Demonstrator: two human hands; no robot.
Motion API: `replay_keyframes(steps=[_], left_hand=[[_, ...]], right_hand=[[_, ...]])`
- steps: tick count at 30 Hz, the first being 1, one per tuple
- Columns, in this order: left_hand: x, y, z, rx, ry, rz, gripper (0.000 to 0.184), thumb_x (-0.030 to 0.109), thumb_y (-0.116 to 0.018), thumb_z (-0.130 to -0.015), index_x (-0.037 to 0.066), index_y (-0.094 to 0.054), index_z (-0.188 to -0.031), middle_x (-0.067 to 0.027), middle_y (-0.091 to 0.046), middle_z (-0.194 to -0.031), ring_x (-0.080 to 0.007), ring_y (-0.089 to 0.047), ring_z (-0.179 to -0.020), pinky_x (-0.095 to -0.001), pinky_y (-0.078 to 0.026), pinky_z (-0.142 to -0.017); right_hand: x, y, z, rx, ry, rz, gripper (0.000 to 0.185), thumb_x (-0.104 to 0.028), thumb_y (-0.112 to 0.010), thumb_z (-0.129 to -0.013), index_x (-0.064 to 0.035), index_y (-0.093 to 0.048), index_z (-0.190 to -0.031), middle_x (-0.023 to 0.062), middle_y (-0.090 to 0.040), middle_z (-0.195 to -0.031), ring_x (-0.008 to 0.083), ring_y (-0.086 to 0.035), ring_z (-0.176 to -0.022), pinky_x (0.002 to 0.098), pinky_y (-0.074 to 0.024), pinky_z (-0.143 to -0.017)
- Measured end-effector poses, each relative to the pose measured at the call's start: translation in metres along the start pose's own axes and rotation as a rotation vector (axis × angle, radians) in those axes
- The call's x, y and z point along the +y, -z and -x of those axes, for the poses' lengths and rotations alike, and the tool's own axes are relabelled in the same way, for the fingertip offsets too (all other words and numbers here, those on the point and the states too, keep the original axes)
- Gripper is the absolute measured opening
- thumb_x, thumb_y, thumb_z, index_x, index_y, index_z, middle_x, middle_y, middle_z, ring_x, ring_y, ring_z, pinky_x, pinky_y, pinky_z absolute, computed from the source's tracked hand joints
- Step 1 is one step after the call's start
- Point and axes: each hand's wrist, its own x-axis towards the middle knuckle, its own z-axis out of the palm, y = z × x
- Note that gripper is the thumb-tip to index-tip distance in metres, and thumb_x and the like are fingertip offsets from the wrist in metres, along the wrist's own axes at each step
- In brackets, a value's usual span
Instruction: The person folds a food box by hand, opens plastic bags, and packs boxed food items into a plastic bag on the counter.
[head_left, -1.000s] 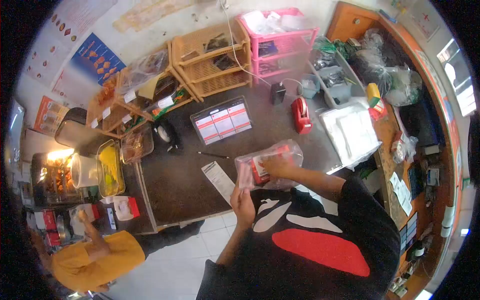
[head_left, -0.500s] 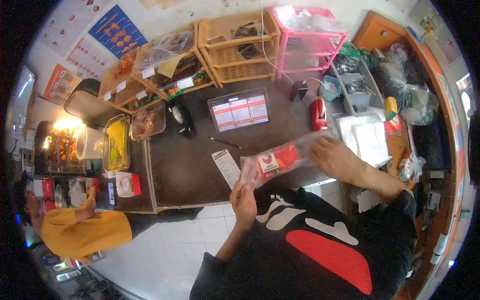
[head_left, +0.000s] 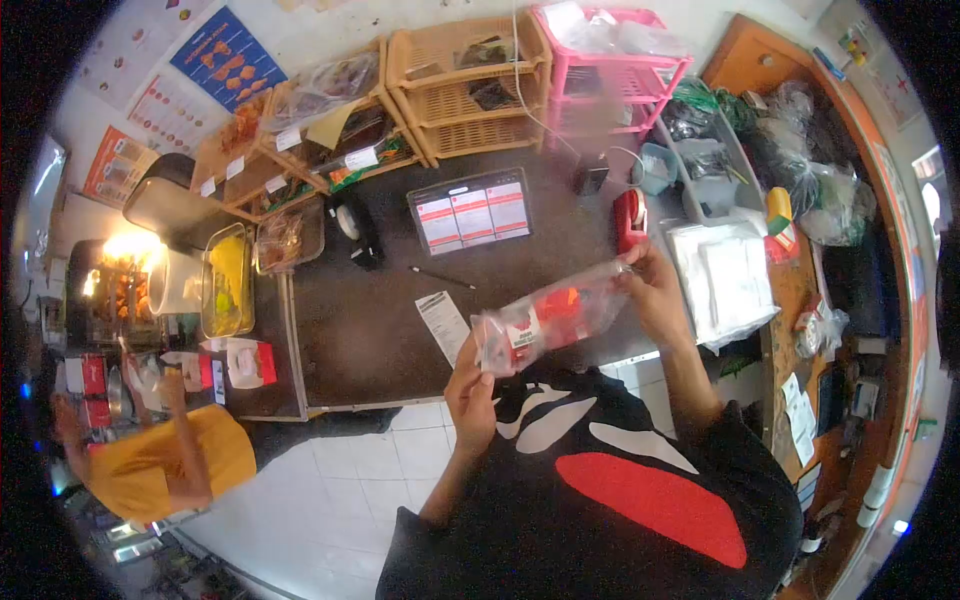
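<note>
A clear plastic bag (head_left: 600, 297) with a red and white packet (head_left: 540, 325) inside is stretched between my two hands, over the counter's front edge. My left hand (head_left: 472, 398) is closed on its left end. At the bag's right end, my right hand (head_left: 655, 292) grips the plastic near its upper corner. Just left of the bag, a printed receipt (head_left: 442, 325) lies on the dark counter (head_left: 350, 330). Behind the receipt are a pencil (head_left: 443, 277) and a tablet (head_left: 472, 215) with a lit screen.
A red tape dispenser (head_left: 631, 220) and a stack of white bags (head_left: 712, 275) stand at the right. Brown baskets (head_left: 470, 90) and a pink rack (head_left: 610, 80) line the back. At the left, a co-worker in a yellow shirt (head_left: 175, 462) reaches toward food boxes (head_left: 250, 362).
My right hand has come out of the bag's open side, moved right, and now pinches its right end. The bag has been drawn out lengthwise. The co-worker's arms have moved.
</note>
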Motion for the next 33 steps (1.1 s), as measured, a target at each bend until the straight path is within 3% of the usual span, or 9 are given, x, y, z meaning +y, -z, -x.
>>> replay_keyframes(steps=[3,8,11,18,20,22,25,30,33], left_hand=[[-0.001,0.011,0.002,-0.116,-0.132,-0.197,0.036,0.013,-0.045,-0.086,-0.006,-0.057,-0.114,-0.0204,-0.040,-0.138,-0.0304,-0.036,-0.129,-0.0399,-0.027,-0.105],[-0.025,0.002,-0.004,-0.194,-0.198,-0.329,0.045,0.023,-0.045,-0.084,-0.005,-0.054,-0.118,-0.0226,-0.042,-0.136,-0.0363,-0.037,-0.128,-0.0449,-0.021,-0.108],[-0.017,-0.018,-0.018,-0.319,-0.399,-0.612,0.042,0.026,-0.046,-0.085,-0.004,-0.056,-0.113,-0.0231,-0.042,-0.136,-0.0375,-0.042,-0.123,-0.0448,-0.024,-0.106],[-0.063,-0.009,-0.071,-0.068,-0.494,-0.727,0.060,0.045,-0.062,-0.079,0.002,-0.052,-0.120,-0.0162,-0.051,-0.122,-0.0319,-0.044,-0.117,-0.0424,-0.036,-0.097],[-0.114,-0.013,-0.081,-0.213,-0.348,-0.726,0.058,0.043,-0.061,-0.080,0.002,-0.052,-0.120,-0.0157,-0.051,-0.121,-0.0310,-0.045,-0.115,-0.0416,-0.037,-0.096],[-0.163,-0.007,-0.077,-0.286,-0.266,-0.726,0.056,0.041,-0.060,-0.081,0.002,-0.052,-0.120,-0.0152,-0.052,-0.120,-0.0301,-0.045,-0.113,-0.0408,-0.038,-0.095],[-0.206,0.008,-0.071,-0.340,-0.197,-0.721,0.053,0.038,-0.058,-0.082,0.002,-0.051,-0.120,-0.0144,-0.052,-0.119,-0.0287,-0.046,-0.111,-0.0396,-0.039,-0.093],[-0.235,0.016,-0.069,-0.392,-0.181,-0.733,0.048,0.034,-0.056,-0.085,0.002,-0.050,-0.121,-0.0132,-0.052,-0.116,-0.0265,-0.048,-0.106,-0.0377,-0.040,-0.090],[-0.243,0.018,-0.069,-0.410,-0.182,-0.735,0.046,0.031,-0.054,-0.087,0.002,-0.050,-0.121,-0.0124,-0.053,-0.114,-0.0251,-0.048,-0.103,-0.0365,-0.041,-0.089]], right_hand=[[-0.028,-0.004,0.015,0.026,-0.066,-0.264,0.024,0.004,-0.056,-0.081,-0.0051,-0.048,-0.101,0.0073,-0.055,-0.096,0.0164,-0.060,-0.078,0.0284,-0.0500,-0.070],[-0.044,-0.054,0.038,-0.431,0.094,-0.164,0.039,0.000,-0.064,-0.077,-0.0053,-0.048,-0.112,0.0111,-0.052,-0.110,0.0232,-0.056,-0.100,0.0340,-0.0489,-0.082],[-0.043,-0.078,0.046,-0.350,0.493,0.578,0.052,-0.005,-0.070,-0.070,-0.0028,-0.049,-0.118,0.0164,-0.052,-0.113,0.0287,-0.057,-0.101,0.0348,-0.0466,-0.084],[-0.024,-0.077,0.025,-0.138,0.089,0.223,0.031,0.002,-0.061,-0.068,-0.0023,-0.056,-0.099,0.0136,-0.062,-0.089,0.0264,-0.061,-0.092,0.0341,-0.0479,-0.081],[-0.004,-0.108,0.027,-0.274,0.322,0.421,0.033,0.000,-0.059,-0.070,-0.0023,-0.054,-0.103,0.0139,-0.061,-0.090,0.0295,-0.060,-0.093,0.0353,-0.0472,-0.083],[-0.011,-0.139,0.041,-0.541,0.053,0.467,0.039,-0.003,-0.060,-0.072,-0.0031,-0.050,-0.109,0.0161,-0.058,-0.101,0.0316,-0.058,-0.097,0.0407,-0.0437,-0.089],[0.007,-0.152,0.049,-0.941,0.215,0.499,0.054,-0.011,-0.067,-0.072,-0.0043,-0.045,-0.121,0.0192,-0.051,-0.119,0.0335,-0.054,-0.106,0.0456,-0.0386,-0.095],[-0.015,-0.088,0.010,-0.575,0.394,1.178,0.086,-0.036,-0.077,-0.065,-0.0050,-0.037,-0.134,0.0247,-0.036,-0.136,0.0372,-0.032,-0.129,0.0484,-0.0297,-0.105],[0.063,-0.085,0.003,-0.567,0.515,1.094,0.074,-0.034,-0.075,-0.068,-0.0047,-0.044,-0.128,0.0261,-0.034,-0.137,0.0366,-0.031,-0.130,0.0487,-0.0280,-0.106]])
